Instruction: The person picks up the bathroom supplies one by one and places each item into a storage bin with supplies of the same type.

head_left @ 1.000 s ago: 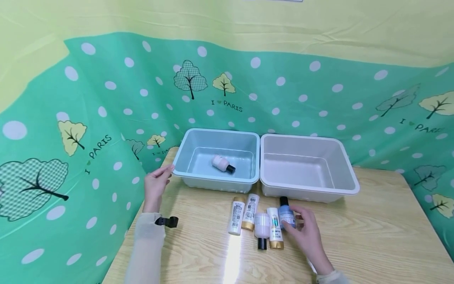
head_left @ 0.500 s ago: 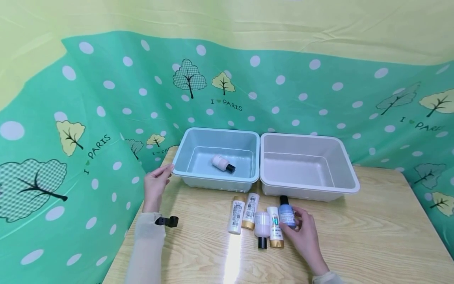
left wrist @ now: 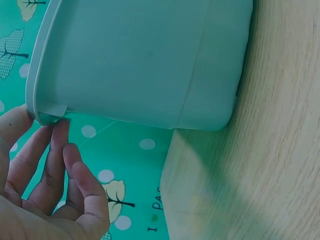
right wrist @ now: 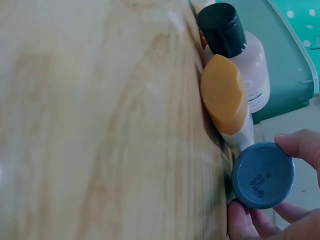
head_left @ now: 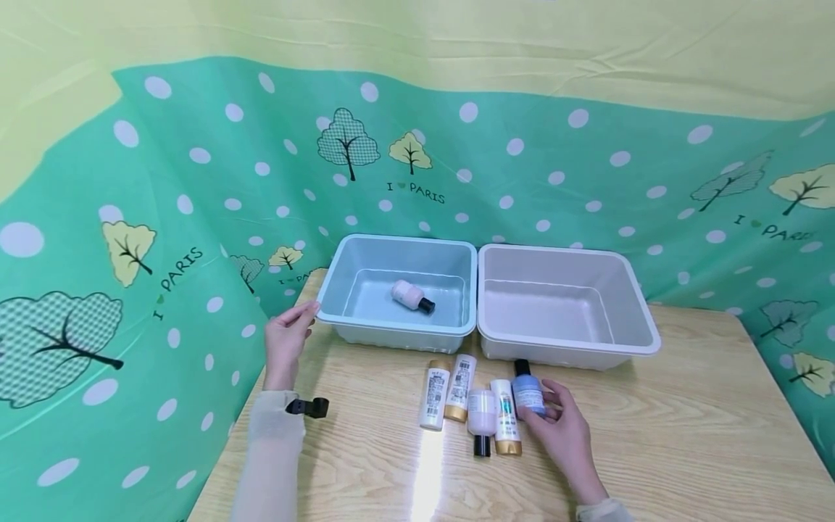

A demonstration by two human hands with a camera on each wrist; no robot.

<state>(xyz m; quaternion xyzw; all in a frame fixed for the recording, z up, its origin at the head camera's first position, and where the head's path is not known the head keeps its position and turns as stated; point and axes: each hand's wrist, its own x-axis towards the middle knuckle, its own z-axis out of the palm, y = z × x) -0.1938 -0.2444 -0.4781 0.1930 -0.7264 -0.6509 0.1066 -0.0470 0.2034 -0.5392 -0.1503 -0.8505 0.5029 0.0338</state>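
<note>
My left hand (head_left: 287, 341) pinches the left rim of the light blue tub (head_left: 398, 326) between thumb and fingertips, as the left wrist view also shows. A pink bottle (head_left: 407, 295) with a black cap lies on its side in that tub. My right hand (head_left: 564, 431) grips a blue bottle (head_left: 529, 397) with a black cap, lying on the table. In the right wrist view, thumb and fingers sit around the blue bottle's round base (right wrist: 263, 175). To its left lie a white tube with a gold cap (head_left: 506, 417) and another pink bottle (head_left: 482, 412).
Two more white tubes with gold caps, a left one (head_left: 435, 395) and a right one (head_left: 460, 388), lie in front of the tubs. A grey tub (head_left: 567, 346) stands against the blue one's right side. Behind the wooden table (head_left: 704, 420) hangs a patterned green cloth (head_left: 561, 167).
The pink bottle in the blue tub has shifted slightly right. My right hand has adjusted its fingers around the blue bottle, which has barely moved. The left hand stays at the rim.
</note>
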